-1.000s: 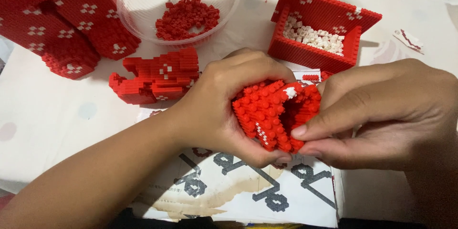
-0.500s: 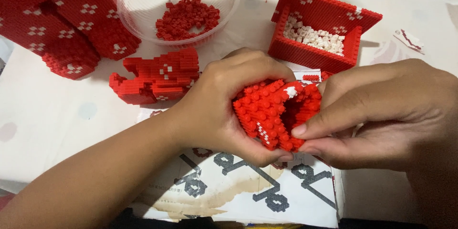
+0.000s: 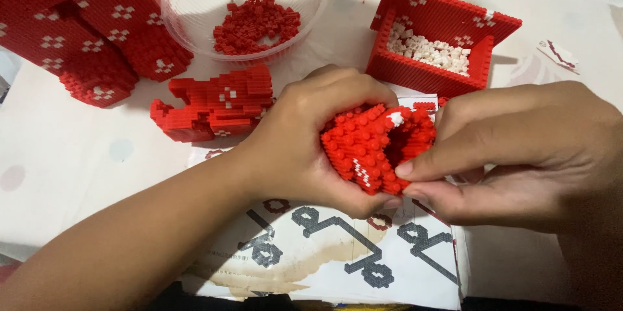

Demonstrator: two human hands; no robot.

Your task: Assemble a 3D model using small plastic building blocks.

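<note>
Both hands meet over a printed sheet [image 3: 337, 259] at the table's middle. My left hand [image 3: 305, 139] wraps around a hollow red model [image 3: 373, 145] built of tiny studded bricks, with a few white ones in it. My right hand [image 3: 519, 155] grips the same model from the right, thumb and forefinger pinched on its lower right edge. The model is tilted, its open side up and to the right. My fingers hide most of its back.
A clear plastic bowl [image 3: 188, 0] of loose red bricks stands at the back. A red brick box [image 3: 441, 22] holding white bricks sits at the back right. Large red built parts [image 3: 84, 25] lie at the left, a smaller one [image 3: 214, 103] beside my left hand.
</note>
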